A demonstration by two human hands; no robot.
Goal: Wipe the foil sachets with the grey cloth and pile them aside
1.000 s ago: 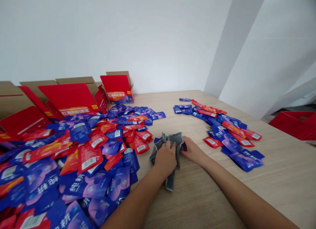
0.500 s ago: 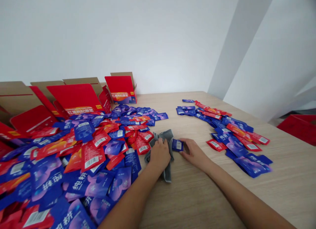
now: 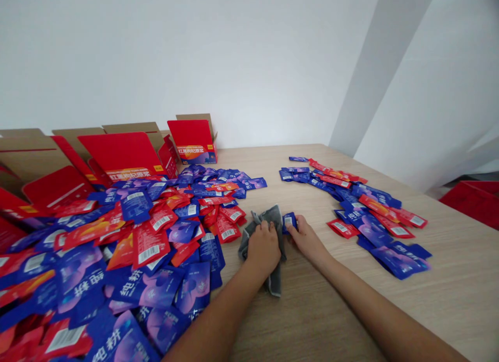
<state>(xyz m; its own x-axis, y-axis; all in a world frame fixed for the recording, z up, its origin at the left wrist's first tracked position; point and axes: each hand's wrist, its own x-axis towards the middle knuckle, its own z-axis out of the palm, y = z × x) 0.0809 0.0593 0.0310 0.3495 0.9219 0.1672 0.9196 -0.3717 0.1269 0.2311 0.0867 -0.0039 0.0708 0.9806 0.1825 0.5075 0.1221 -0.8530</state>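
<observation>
My left hand (image 3: 263, 247) is closed on a crumpled grey cloth (image 3: 275, 281), its fingers pressed into the top of the bundle. Just to the right, a small blue pouch (image 3: 289, 221) with a white label is pinched in my right hand (image 3: 306, 238). The pouch's left part is hidden by the cloth. On the left lies a large heap of blue and red pouches (image 3: 152, 253), close to my left forearm. A smaller spread of blue and red pouches (image 3: 366, 224) lies on the right, beyond my right hand.
Several open red cardboard boxes (image 3: 117, 151) stand behind the heap at the left, and a single red box (image 3: 193, 138) stands near the wall. All rest on a wood-grain table (image 3: 327, 310). A red container (image 3: 470, 201) is beyond the table's right edge.
My left hand and the cloth moved left, off the pouch, then back right over part of it. My right hand has kept hold of the pouch throughout. The view has swung slightly left.
</observation>
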